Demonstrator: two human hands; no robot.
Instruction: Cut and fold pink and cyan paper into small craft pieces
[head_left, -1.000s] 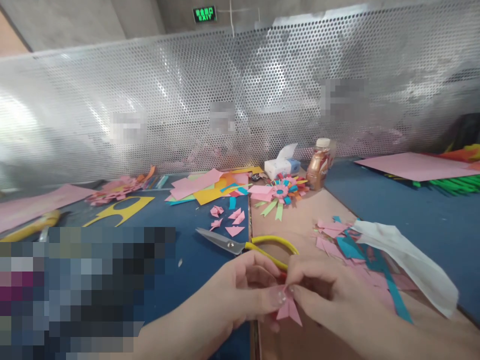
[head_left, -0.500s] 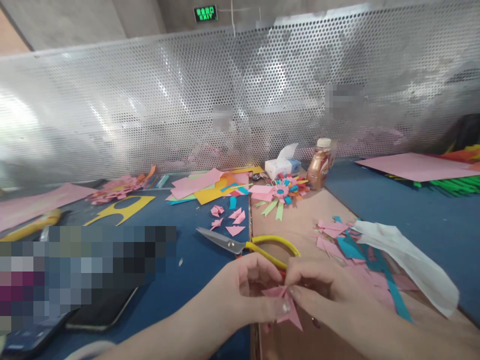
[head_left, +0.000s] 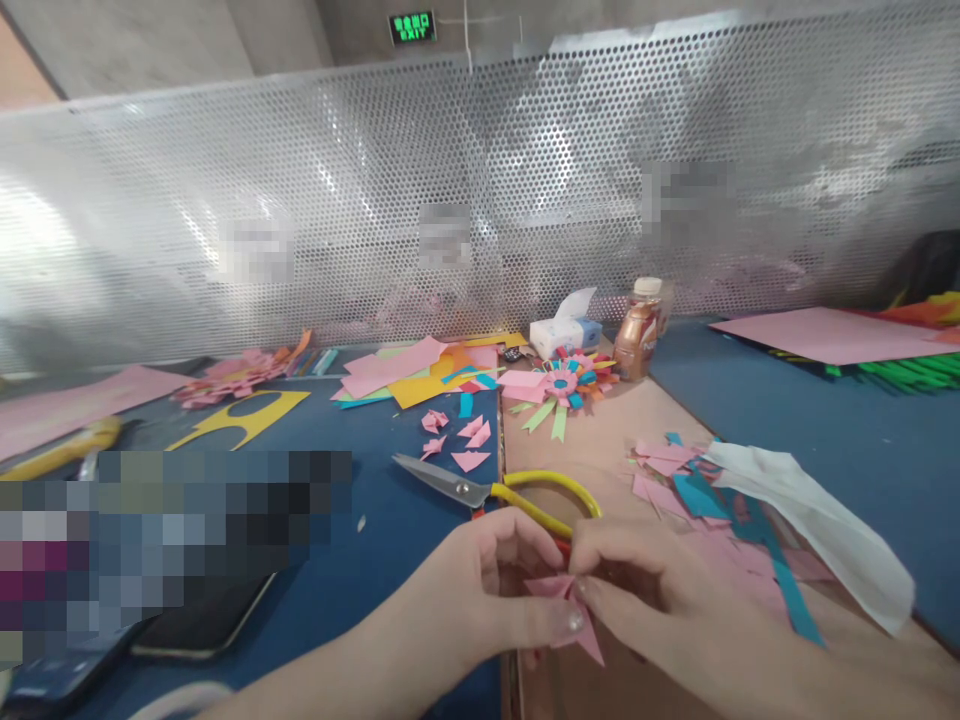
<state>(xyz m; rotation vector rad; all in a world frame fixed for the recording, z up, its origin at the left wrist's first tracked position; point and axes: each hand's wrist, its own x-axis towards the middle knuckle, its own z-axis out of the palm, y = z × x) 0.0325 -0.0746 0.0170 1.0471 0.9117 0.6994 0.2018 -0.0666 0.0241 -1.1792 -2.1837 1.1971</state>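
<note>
A small folded piece of pink paper [head_left: 583,642] with pointed corners is pinched between both hands near the front of the table. My left hand [head_left: 502,590] grips it from the left, thumb across its face. My right hand [head_left: 645,580] holds its upper right part with thumb and fingertips, and those fingers cover some of the folds. Just beyond the hands lie scissors [head_left: 457,488] with yellow handles, blades pointing left. Past the blades sit several small folded pink paper pieces [head_left: 471,460] on the blue surface.
Pink and blue scraps [head_left: 701,498] and a white tissue [head_left: 817,520] lie at right. Farther back are a paper rosette [head_left: 562,384], a tissue box [head_left: 564,335], a bottle [head_left: 637,330] and coloured sheets [head_left: 394,367]. A phone [head_left: 214,620] lies at left. A perforated metal panel [head_left: 337,200] stands behind.
The left thumb has shifted slightly right across the pink paper, and the right fingers have moved a little. Both hands keep hold of it; the things on the table stay put.
</note>
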